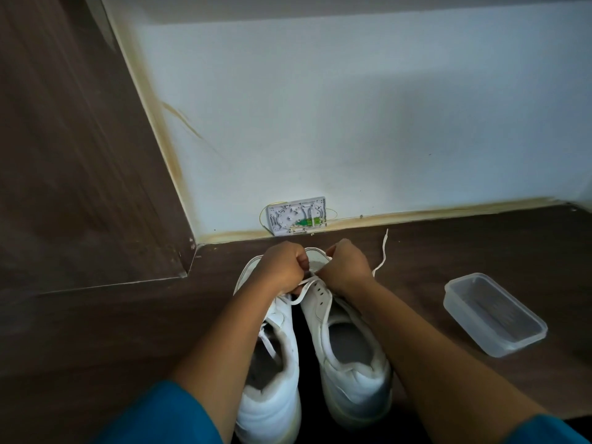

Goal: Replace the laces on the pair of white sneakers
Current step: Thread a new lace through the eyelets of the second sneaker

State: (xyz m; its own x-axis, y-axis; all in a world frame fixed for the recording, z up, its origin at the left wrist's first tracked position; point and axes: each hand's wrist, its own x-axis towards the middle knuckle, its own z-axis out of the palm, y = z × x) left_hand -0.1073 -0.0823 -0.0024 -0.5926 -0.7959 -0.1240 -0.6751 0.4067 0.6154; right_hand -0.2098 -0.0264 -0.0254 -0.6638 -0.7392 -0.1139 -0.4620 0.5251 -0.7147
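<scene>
Head view: both forearms reach forward, fists knuckles-up and almost touching. The left hand curls round a white lace. The right hand pinches another stretch, its loose end trailing past that wrist. The right sneaker sits beneath both hands, and the left sneaker lies under the left forearm.

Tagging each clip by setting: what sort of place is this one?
Likely a room corner in a home, at floor level: dark wood-look floor, pale painted wall with a skirting strip, and an open wall box low down.
</scene>
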